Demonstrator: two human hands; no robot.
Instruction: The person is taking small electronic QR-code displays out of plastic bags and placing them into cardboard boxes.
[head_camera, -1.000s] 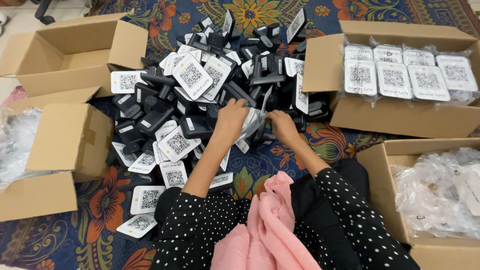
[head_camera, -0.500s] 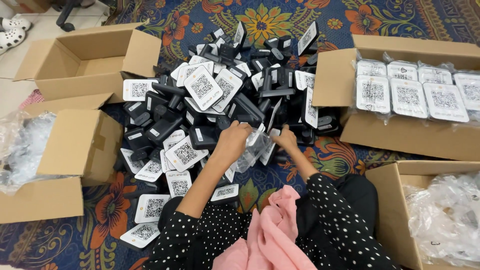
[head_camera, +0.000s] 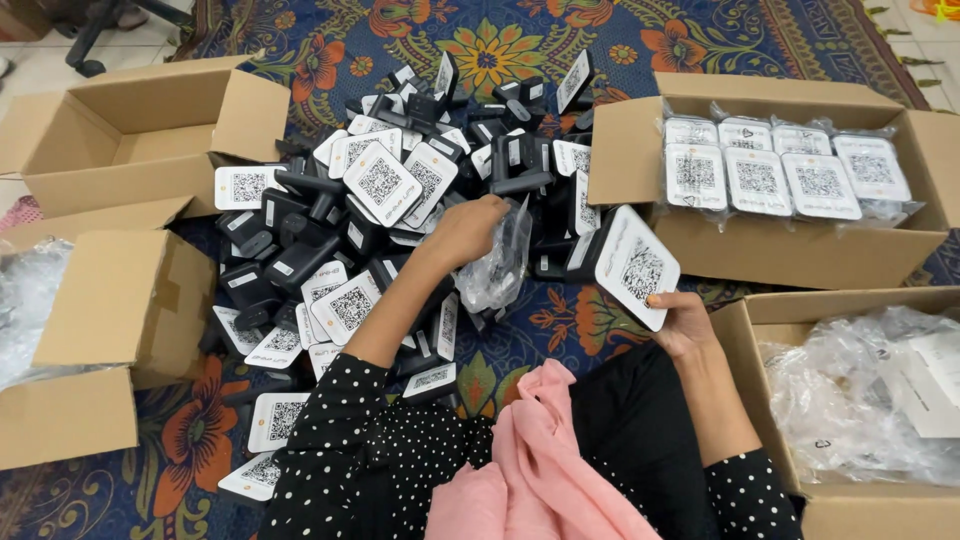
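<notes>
My left hand (head_camera: 466, 230) grips a crumpled clear plastic bag (head_camera: 497, 265) above the edge of a big pile of black stands with white square code plates (head_camera: 380, 190). My right hand (head_camera: 683, 322) holds one such stand (head_camera: 632, 263) by its lower edge, tilted, with its white plate facing up, lifted to the right of the pile. Both arms wear black sleeves with white dots. A pink cloth (head_camera: 545, 460) lies on my lap.
A cardboard box (head_camera: 800, 250) at the right holds bagged stands in rows. Another box (head_camera: 770, 420) at the lower right holds loose clear bags. Two open cardboard boxes (head_camera: 130, 130) stand at the left, on a patterned floral carpet (head_camera: 190, 440).
My hands were together at the pile's edge. Now the right hand has pulled a stand out to the right, while the left hand keeps the clear bag.
</notes>
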